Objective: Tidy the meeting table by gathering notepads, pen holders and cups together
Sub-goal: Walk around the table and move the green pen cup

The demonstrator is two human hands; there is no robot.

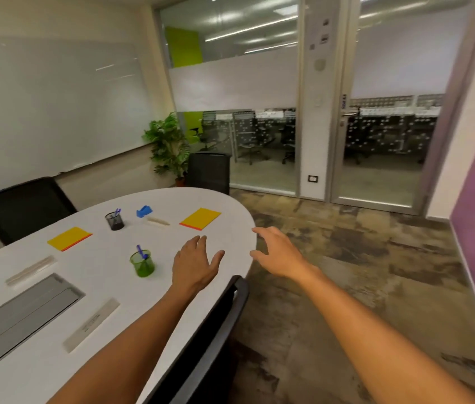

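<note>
Two yellow notepads lie on the white oval table: one notepad near the far rounded end, the other notepad toward the left. A black mesh pen holder with a blue pen stands between them. A green pen holder with a blue pen stands nearer me. My left hand hovers open over the table, right of the green holder. My right hand is open past the table's rounded edge, holding nothing. No cups are visible.
A blue object and a pale stick lie near the black holder. Pale strips, a ruler-like bar and a grey cable hatch sit on the table's left. Black chairs surround it. A plant stands by the glass wall.
</note>
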